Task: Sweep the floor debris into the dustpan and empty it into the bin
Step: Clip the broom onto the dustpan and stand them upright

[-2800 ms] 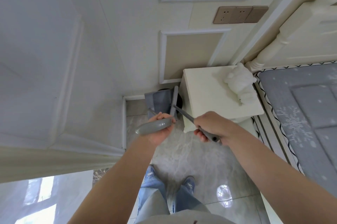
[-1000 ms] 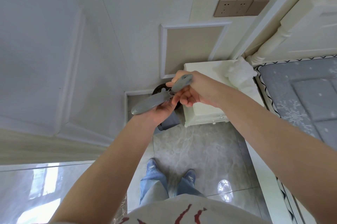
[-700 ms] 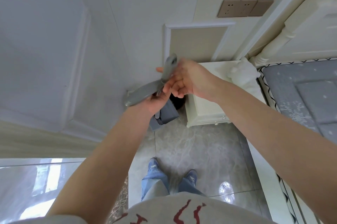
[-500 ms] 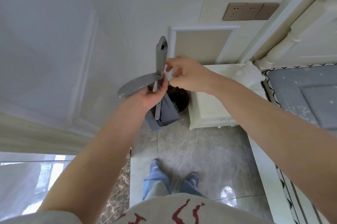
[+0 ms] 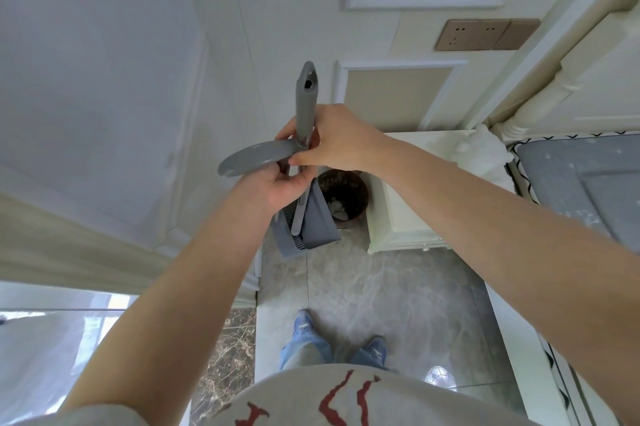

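Head view: two bare forearms rise from the lower corners and meet at the centre; the left hand is curled round the smooth grey plastic dustpan handle, a flattened, paddle-shaped piece that juts toward 9 o'clock, so that grip is closed on the handle; the right hand has its fingers and thumb curled round the grey broom handle, a slim moulded shaft standing nearly upright toward 12 o'clock, its rounded tip pierced by a hanging hole; the two handles cross where the hands touch.

Below the hands, at about 6 o'clock of them, hangs the grey dustpan, a matte wedge-shaped plastic scoop with a toothed comb edge at its lower rim, and the broom's pale shaft runs down into it; whether the pan touches the floor cannot be told.

Just beside the pan, at its 2 o'clock, stands the bin, round, dark brown, open-topped, with whitish crumpled scraps inside; at 3 o'clock of the bin sits a cream nightstand with a smooth painted top and a white, soft-looking lump on it.

The floor is glossy grey marbled tile; blue shoes and denim cuffs show at 6 o'clock; panelled cream walls carry bronze-coloured sockets at 1 o'clock; a grey quilted bed lies at 3 o'clock.
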Demonstrator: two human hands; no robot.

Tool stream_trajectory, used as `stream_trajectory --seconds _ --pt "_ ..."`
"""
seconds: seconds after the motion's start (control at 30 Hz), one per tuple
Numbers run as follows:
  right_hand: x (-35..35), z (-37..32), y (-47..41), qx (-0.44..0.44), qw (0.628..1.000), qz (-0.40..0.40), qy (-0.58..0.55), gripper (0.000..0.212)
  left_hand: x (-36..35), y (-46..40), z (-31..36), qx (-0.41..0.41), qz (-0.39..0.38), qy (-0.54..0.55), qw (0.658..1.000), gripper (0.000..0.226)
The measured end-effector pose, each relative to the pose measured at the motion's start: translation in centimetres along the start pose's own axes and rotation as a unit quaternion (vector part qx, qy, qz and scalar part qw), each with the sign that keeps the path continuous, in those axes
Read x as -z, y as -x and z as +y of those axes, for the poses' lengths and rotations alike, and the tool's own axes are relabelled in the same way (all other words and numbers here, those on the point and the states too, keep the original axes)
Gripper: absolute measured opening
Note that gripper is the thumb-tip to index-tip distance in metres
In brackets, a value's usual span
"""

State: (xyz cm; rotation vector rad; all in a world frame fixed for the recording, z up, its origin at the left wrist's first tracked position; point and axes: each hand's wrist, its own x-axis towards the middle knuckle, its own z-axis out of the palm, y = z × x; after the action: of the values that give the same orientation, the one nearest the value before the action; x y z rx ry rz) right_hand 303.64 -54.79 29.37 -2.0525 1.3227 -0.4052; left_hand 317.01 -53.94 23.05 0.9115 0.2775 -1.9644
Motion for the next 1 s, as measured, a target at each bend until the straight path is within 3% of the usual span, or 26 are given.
stream_trajectory --seconds 0.23,0.33,0.43,0.53,0.63,0.77,0.83,0.9,1.0 --pt "-0.3 -0.5 -1.0 0.016 0.999 0.037 0.024 0.028 -0.4 0.6 1.6 0.038 -0.007 -0.034 0.999 0.01" --pt "0.0 -0.2 -1.6 0.011 0.997 0.061 0.046 0.028 -0.4 0.5 2.3 0.082 -0.005 -0.121 0.989 0.024" --pt "0.8 -0.1 -2.2 0.0 0.995 0.078 0.055 0.026 0.3 -0.1 2.9 0.087 0.002 -0.242 0.966 0.055" --pt "1.3 -0.2 -2.5 0.0 0.995 0.08 0.067 0.025 0.8 -0.2 3.2 0.022 0.058 -0.326 0.943 0.045" --pt "1.5 -0.4 -2.8 0.004 0.994 0.081 0.075 0.025 1.3 -0.9 3.5 -0.077 0.1 -0.426 0.896 0.027" --pt "1.4 -0.4 -3.1 0.001 0.992 0.086 0.089 0.024 1.0 -1.3 4.1 -0.242 0.064 -0.554 0.794 0.053" --pt "1.4 -0.2 -3.1 -0.003 0.992 0.089 0.089 0.023 0.3 -1.2 4.2 -0.282 0.027 -0.575 0.767 0.054" --pt "1.4 0.2 -3.2 -0.012 0.991 0.093 0.093 0.024 -0.2 -1.2 4.4 -0.279 0.005 -0.576 0.768 0.059" --pt "1.7 0.9 -3.3 -0.027 0.99 0.103 0.088 0.023 0.1 -0.7 4.4 -0.29 0.004 -0.47 0.834 0.071"
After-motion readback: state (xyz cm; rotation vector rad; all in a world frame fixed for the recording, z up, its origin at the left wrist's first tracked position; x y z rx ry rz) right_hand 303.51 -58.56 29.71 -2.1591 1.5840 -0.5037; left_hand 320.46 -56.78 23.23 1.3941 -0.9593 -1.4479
